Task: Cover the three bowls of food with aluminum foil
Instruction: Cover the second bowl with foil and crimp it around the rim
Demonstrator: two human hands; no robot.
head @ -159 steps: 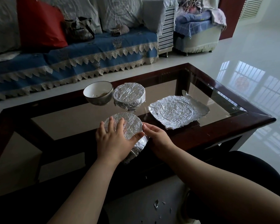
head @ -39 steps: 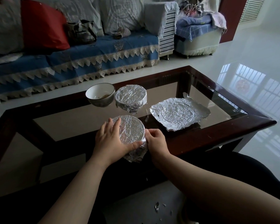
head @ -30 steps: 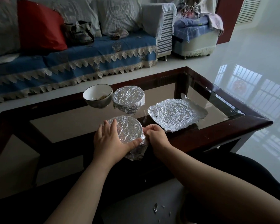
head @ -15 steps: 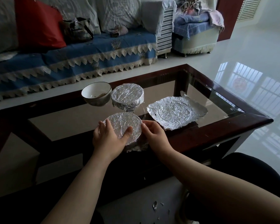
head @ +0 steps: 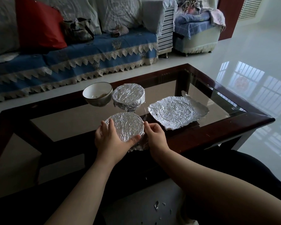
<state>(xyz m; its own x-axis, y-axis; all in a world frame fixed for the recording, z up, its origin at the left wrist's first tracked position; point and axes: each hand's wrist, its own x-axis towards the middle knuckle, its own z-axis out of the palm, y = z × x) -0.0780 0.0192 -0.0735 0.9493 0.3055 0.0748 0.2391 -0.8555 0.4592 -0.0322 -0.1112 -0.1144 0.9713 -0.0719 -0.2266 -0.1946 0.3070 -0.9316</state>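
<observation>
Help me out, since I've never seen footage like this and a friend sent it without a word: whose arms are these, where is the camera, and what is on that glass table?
There is no machine here. The picture comes from one wide-angle camera worn on a person's head, looking forward and down, so the two bare arms are the wearer's own. On the glass-topped coffee table stand three bowls. The near foil-covered bowl is held between both hands: the left hand curls round its left side, thumb on the foil top, and the right hand presses the foil at its right edge. Behind it stand a second foil-covered bowl and an uncovered bowl with a little food inside. A loose foil sheet lies flat to the right.
</observation>
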